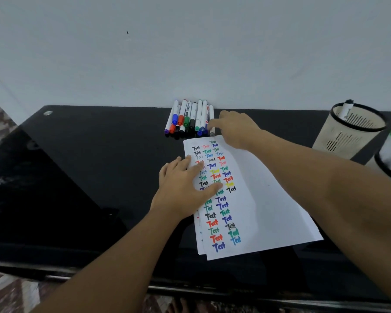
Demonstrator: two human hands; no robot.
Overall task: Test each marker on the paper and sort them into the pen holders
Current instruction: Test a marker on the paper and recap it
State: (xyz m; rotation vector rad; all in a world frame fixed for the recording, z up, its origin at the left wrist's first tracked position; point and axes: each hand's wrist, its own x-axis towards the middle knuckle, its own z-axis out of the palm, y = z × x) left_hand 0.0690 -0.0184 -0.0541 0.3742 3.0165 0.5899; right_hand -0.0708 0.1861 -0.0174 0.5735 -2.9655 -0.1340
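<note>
A white sheet of paper, covered on its left half with coloured "Test" marks, lies on a thin stack on the black table. My left hand presses flat on the sheet's left edge, fingers straight. A pile of markers with blue, red, green and black caps lies against the wall beyond the paper. My right hand reaches to the pile's right end, fingertips on the rightmost marker, a white one with a grey cap. Whether the fingers pinch it cannot be told. Two beige pen holders stand at right.
The nearer-the-wall pen holder contains one white marker. The second holder, cut off by the right edge, holds green-capped markers. The glossy black table ends at a front edge low in the view. A white wall stands behind.
</note>
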